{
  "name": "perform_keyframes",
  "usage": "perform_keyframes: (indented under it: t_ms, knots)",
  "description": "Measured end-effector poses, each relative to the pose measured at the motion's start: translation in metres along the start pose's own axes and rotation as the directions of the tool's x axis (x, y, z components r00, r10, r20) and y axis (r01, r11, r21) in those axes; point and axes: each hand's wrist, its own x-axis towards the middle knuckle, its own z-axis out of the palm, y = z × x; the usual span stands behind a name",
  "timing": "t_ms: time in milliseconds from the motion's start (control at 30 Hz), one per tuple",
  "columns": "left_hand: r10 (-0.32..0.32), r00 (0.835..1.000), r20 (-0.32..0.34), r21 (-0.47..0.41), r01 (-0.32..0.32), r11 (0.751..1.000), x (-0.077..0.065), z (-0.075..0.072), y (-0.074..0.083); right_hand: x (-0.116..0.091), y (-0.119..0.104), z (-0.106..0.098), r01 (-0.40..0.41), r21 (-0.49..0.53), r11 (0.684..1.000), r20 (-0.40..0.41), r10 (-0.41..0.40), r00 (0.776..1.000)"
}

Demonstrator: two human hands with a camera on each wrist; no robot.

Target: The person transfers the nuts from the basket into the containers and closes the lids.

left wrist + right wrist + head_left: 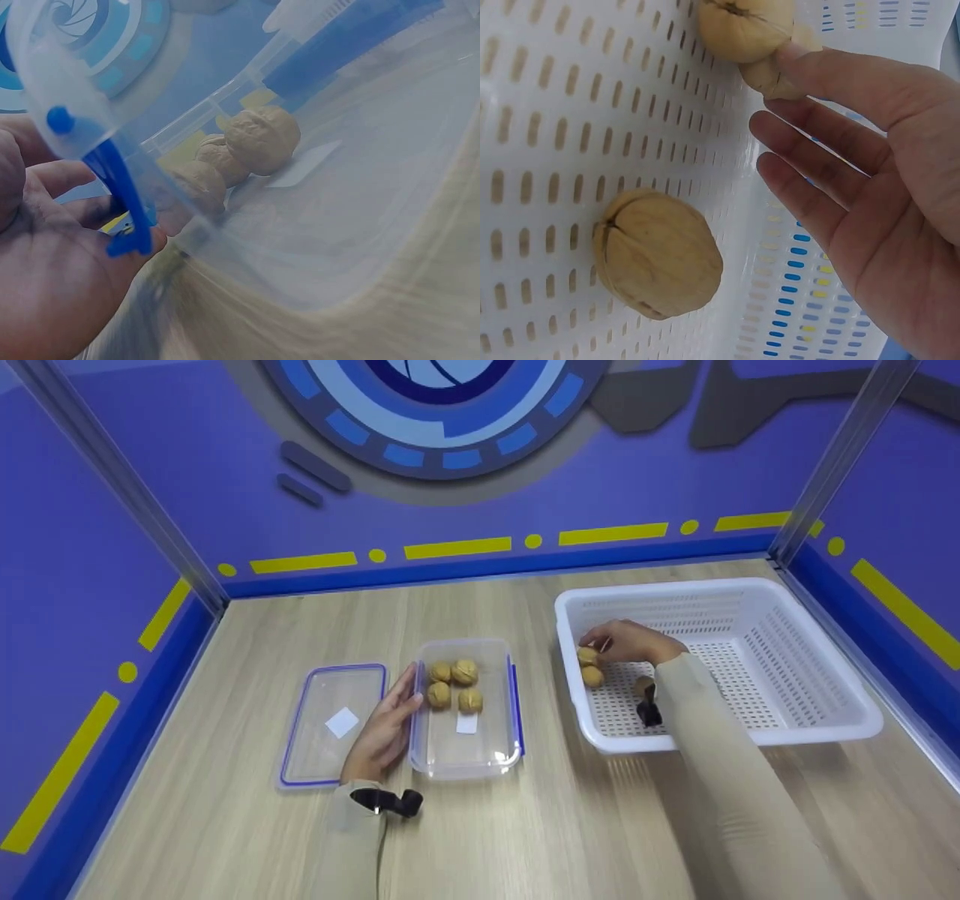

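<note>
My left hand rests along the left wall of a clear plastic food container, fingers fairly straight. In the left wrist view its thumb lies beside the blue-edged side latch. Several walnuts sit grouped toward the container's far end. My right hand reaches into a white slotted basket. Its thumb and forefinger pinch a walnut by the basket's left wall. Another walnut lies right against that one, and a third walnut lies on the basket floor, partly hidden by the wrist in the head view.
A clear lid with a blue seal lies left of the container, partly behind my left hand; a white paper square shows on it. A white label is at the container's floor. Purple-blue panels border the wooden table.
</note>
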Motion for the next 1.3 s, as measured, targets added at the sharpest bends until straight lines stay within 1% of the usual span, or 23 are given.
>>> perform_keyframes:
  t_ms: [200, 433, 633, 800, 967, 1300]
  knots:
    - [0.003, 1.0, 0.002, 0.003, -0.003, 1.0, 0.0007, -0.0007, 0.0009, 0.0011, -0.0023, 0.0, -0.061, 0.01, 0.998, 0.024, 0.061, 0.998]
    - [0.004, 1.0, 0.015, 0.005, -0.004, 1.0, 0.0004, -0.0008, 0.0015, 0.0008, -0.0032, 0.0006, -0.03, -0.001, 1.0, 0.013, 0.03, 0.999]
    - [0.008, 1.0, 0.021, 0.01, -0.008, 1.0, 0.0002, -0.0011, 0.001, 0.0008, -0.0031, 0.0012, -0.06, 0.01, 0.998, 0.014, 0.059, 0.998]
    - [0.005, 1.0, 0.012, 0.002, -0.005, 1.0, 0.0003, -0.0005, 0.0007, 0.0003, -0.0028, 0.0005, -0.063, 0.023, 0.998, 0.016, 0.063, 0.998]
    - [0.009, 1.0, 0.016, -0.003, -0.009, 1.0, 0.0002, 0.0002, 0.0005, -0.0003, -0.0037, -0.0018, -0.067, 0.038, 0.997, 0.01, 0.066, 0.998]
    - [0.006, 1.0, 0.018, -0.008, -0.006, 1.0, 0.0004, -0.0004, -0.0001, -0.0017, -0.0068, -0.0081, -0.021, 0.041, 0.999, 0.004, 0.021, 1.0]
